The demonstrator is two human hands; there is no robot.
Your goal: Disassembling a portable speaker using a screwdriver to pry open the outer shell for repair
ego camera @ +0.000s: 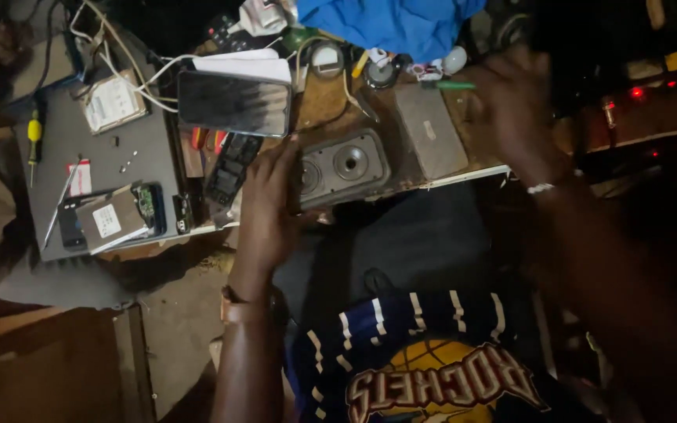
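Dim room, one light source overhead; edges of view near black. Wooden bench, worn top, cluttered, pale strip along front edge.

Left hand: wrapped round left end of grey speaker unit, fingers over top, thumb side underneath (grip firm, holding the unit). Speaker unit lies at front edge of bench, approx. centre, two round cones facing up, tilted slightly. Strap on left wrist.

Right hand: raised over right end of bench, blurred w/ motion; cannot tell whether open or closed, nor whether anything held. Pale band on right wrist. Green-handled tool just beside it.

Rest of surface:
- Phone, dark screen up, behind left hand, resting partly on white sheet.
- Flat grey slab right of speaker unit, near but apart.
- Black remote-type keypad just left of left hand.
- Grey laptop shell at left end, carrying two hard drives (one upper, one lower), loose screws, small tweezers-like tool.
- Yellow-handled screwdriver at far-left edge.
- White cables running from back left.
- Blue cloth bunched at back.

Right of bench: dark equipment w/ red indicator lights. Below bench: bare concrete-looking floor, wooden board at lower left.
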